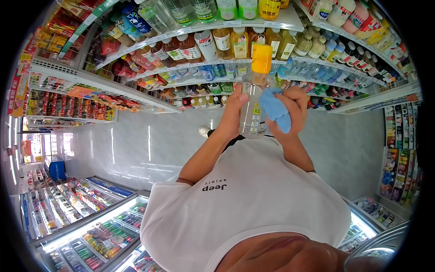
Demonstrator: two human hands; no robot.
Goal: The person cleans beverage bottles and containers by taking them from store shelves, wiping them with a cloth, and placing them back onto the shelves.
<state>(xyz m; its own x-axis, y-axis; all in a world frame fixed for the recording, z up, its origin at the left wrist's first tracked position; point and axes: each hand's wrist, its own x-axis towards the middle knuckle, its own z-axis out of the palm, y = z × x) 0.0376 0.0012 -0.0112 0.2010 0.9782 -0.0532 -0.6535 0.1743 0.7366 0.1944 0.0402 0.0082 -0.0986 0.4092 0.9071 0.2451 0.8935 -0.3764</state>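
A clear plastic bottle [250, 102] with a yellow cap stands roughly upright in front of my chest. My left hand [233, 109] is wrapped around its left side, thumb across the front. In my right hand [294, 106] is a bunched blue cloth [276, 110], which lies against the right side of the bottle or just beside it. The cloth covers part of the bottle, and some fingers of both hands are hidden.
Shelves [190, 30] packed with drink bottles curve across the front. Snack racks [68, 106] stand on the left, and lit drink coolers [102, 235] are behind me. Grey tiled floor [149, 140] lies below. More goods hang on a rack [398, 149] at the far right.
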